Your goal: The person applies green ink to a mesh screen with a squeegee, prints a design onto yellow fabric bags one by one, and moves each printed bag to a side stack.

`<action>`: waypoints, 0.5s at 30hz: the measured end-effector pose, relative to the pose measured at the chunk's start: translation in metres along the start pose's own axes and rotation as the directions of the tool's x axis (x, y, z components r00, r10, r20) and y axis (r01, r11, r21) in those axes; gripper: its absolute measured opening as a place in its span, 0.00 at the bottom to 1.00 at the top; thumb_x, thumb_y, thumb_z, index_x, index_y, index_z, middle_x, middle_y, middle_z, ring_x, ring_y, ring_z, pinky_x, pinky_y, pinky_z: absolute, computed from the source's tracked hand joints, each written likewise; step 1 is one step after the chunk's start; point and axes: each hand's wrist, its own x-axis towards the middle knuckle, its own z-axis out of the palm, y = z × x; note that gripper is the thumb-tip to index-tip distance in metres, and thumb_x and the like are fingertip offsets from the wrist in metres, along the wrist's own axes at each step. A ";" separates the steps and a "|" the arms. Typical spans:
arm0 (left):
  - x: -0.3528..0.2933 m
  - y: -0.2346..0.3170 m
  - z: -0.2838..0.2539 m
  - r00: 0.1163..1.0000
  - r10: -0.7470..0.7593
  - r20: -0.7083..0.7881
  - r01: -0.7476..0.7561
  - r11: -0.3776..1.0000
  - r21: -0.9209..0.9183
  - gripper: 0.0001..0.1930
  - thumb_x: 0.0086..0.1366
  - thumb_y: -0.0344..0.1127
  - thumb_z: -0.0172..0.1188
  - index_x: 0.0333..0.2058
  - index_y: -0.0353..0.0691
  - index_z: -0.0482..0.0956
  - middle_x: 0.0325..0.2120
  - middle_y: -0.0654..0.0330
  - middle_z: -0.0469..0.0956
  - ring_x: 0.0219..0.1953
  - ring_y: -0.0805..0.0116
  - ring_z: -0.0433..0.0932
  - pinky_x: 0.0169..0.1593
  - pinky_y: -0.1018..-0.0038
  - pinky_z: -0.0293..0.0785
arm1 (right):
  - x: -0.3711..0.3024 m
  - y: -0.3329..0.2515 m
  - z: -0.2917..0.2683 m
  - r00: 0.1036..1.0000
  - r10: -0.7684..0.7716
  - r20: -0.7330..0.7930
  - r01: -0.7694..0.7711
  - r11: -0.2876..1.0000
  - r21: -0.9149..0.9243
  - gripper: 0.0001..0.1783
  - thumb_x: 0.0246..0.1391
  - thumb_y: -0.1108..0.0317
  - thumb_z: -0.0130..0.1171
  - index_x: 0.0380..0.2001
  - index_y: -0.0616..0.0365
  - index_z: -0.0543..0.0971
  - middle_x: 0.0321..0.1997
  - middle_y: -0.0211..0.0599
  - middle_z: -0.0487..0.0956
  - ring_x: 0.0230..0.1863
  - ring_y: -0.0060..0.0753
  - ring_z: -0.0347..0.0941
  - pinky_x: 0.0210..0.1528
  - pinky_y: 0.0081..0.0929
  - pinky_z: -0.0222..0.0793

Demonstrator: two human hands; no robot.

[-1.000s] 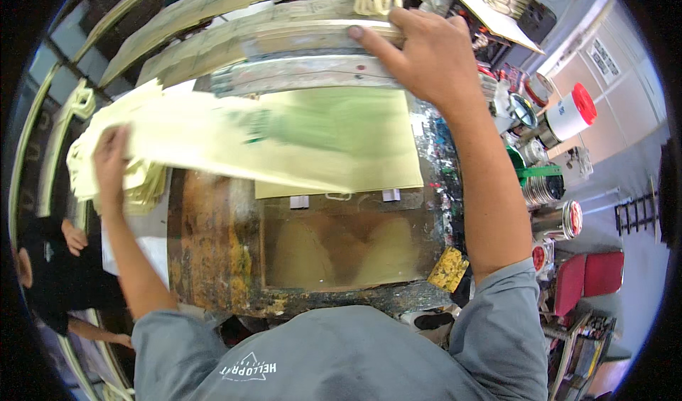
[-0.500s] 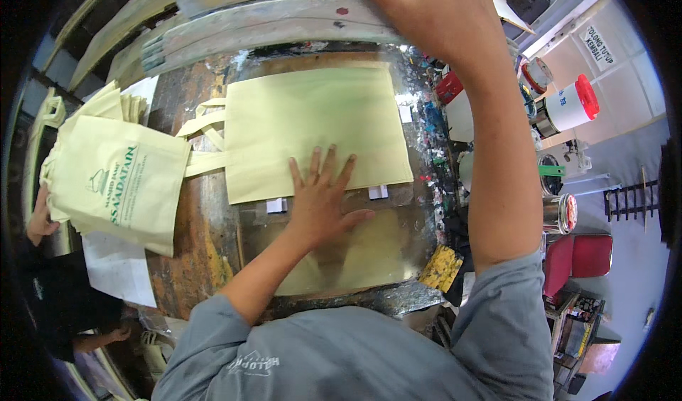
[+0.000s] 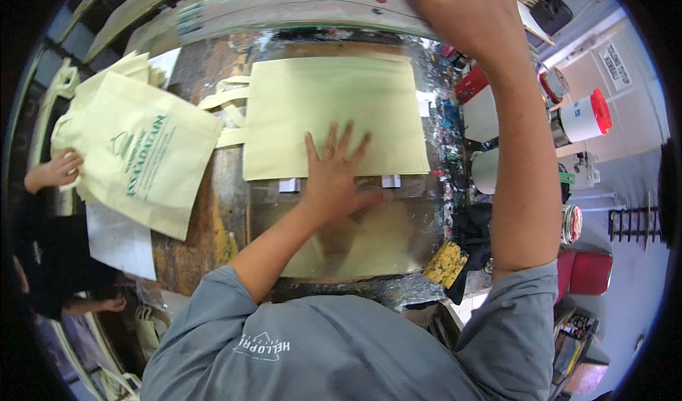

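1 blank bag (image 3: 334, 117) laid flat, left hand (image 3: 337, 177) spread open pressing it; right hand (image 3: 472, 14) gripping raised frame (image 3: 284, 7); print undone, judging by bare cloth.

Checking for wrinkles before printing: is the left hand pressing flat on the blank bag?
Yes, the left hand lies spread, palm down, on the lower edge of the blank bag.

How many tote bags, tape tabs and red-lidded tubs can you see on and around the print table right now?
Blank yellow tote bag, under the left hand: 1
Printed yellow tote bag: 1
White tape tabs: 2
White tub with red lid: 1
Total: 5
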 end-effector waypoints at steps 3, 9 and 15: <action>0.022 -0.047 -0.083 0.894 -0.443 -0.070 0.306 0.716 -0.627 0.55 0.57 0.57 0.80 0.75 0.39 0.61 0.65 0.48 0.74 0.65 0.50 0.75 0.67 0.51 0.72 | -0.014 0.000 -0.002 0.997 -0.058 -0.040 0.058 0.998 -0.016 0.45 0.65 0.22 0.46 0.29 0.58 0.81 0.25 0.41 0.81 0.29 0.38 0.76 0.36 0.37 0.71; -0.011 -0.036 -0.165 0.822 -0.568 0.047 0.370 0.471 -0.801 0.40 0.55 0.38 0.84 0.64 0.31 0.76 0.51 0.51 0.85 0.50 0.67 0.84 0.58 0.68 0.79 | -0.075 0.028 0.068 0.962 -0.240 0.130 0.243 0.970 -0.011 0.35 0.48 0.42 0.76 0.47 0.58 0.79 0.42 0.51 0.84 0.47 0.59 0.82 0.48 0.51 0.75; -0.102 -0.084 -0.044 0.859 -0.510 -0.047 0.377 0.692 -0.616 0.55 0.48 0.47 0.86 0.71 0.33 0.69 0.50 0.52 0.86 0.50 0.60 0.82 0.60 0.63 0.72 | -0.127 0.030 0.110 0.938 -0.150 0.311 0.126 0.987 0.095 0.33 0.40 0.51 0.82 0.43 0.57 0.76 0.41 0.48 0.83 0.48 0.59 0.81 0.47 0.53 0.73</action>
